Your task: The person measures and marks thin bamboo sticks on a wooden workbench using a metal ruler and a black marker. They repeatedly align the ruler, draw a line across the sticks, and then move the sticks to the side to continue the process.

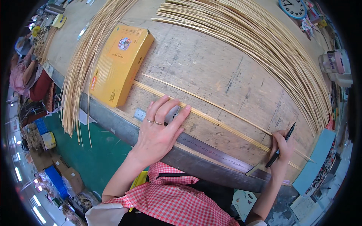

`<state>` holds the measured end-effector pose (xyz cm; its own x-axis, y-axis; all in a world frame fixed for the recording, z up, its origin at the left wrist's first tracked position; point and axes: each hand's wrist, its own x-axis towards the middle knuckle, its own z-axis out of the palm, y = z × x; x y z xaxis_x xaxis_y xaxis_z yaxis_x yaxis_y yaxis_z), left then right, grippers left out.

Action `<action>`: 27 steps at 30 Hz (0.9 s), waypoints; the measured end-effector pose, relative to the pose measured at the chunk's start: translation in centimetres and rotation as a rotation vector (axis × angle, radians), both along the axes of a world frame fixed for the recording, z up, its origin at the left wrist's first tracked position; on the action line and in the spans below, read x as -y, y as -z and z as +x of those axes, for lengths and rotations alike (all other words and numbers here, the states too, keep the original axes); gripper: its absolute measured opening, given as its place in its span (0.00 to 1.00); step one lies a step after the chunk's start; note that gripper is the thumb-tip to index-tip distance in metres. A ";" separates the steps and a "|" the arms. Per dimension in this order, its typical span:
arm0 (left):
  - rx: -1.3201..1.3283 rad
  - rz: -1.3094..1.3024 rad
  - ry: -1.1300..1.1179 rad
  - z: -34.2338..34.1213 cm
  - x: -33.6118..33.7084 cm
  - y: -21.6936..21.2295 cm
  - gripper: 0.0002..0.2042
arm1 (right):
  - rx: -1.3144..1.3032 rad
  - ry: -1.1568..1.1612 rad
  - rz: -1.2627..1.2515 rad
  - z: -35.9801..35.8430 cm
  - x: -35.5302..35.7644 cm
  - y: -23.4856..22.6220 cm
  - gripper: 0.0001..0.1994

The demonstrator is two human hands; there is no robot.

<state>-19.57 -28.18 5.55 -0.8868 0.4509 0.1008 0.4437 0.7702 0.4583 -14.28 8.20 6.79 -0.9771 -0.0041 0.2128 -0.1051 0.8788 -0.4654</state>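
My left hand [160,126] rests on the table edge, its fingers apart, the thumb and fingertips on a small bundle of thin pale sticks [222,127]. Beneath and beside that hand runs a metal ruler [211,150] along the edge. A black pen [279,150] is gripped in my right hand [283,145], tilted, with its fingers closed beside the sticks. One separate thin stick [207,100] lies farther back, nearly parallel to the bundle, and reaches the right fingertips. Whether those fingers pinch it is unclear.
A yellow box [120,64] lies on the left over long sticks [77,71]. A broad heap of sticks [245,28] curves across the back right. A blue clock [293,7], a clear jar [332,63] and a light blue board [315,162] stand or lie rightward. Another person sits far left.
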 end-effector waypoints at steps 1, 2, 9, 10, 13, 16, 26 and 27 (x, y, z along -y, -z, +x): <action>-0.002 0.005 0.000 0.0 0.0 0.0 0.34 | 0.017 0.001 -0.024 0.3 0.0 0.1 0.16; -0.006 -0.024 0.006 0.0 0.1 -0.2 0.33 | 0.035 0.002 -0.048 0.7 0.0 0.2 0.16; 0.047 -0.128 0.040 -0.3 0.1 -0.6 0.31 | 0.124 -0.034 -0.099 1.2 0.9 0.2 0.13; 0.064 -0.123 0.047 -0.4 -0.1 -0.6 0.30 | 0.185 -0.022 -0.157 1.2 0.7 -0.1 0.13; 0.113 -0.068 0.005 -0.2 -0.2 -0.4 0.32 | 0.198 -0.020 -0.190 0.6 0.9 -1.1 0.13; 0.117 -0.068 -0.009 0.0 -0.2 -0.6 0.30 | -0.029 -0.077 -0.049 -2.3 0.8 -0.9 0.14; 0.106 -0.070 0.005 -0.2 -0.6 -0.5 0.30 | -0.078 0.020 0.325 -12.0 -1.8 0.2 0.11; 0.109 -0.070 0.001 -0.1 -0.5 -0.6 0.30 | -0.054 0.008 0.330 -12.0 -1.8 0.3 0.12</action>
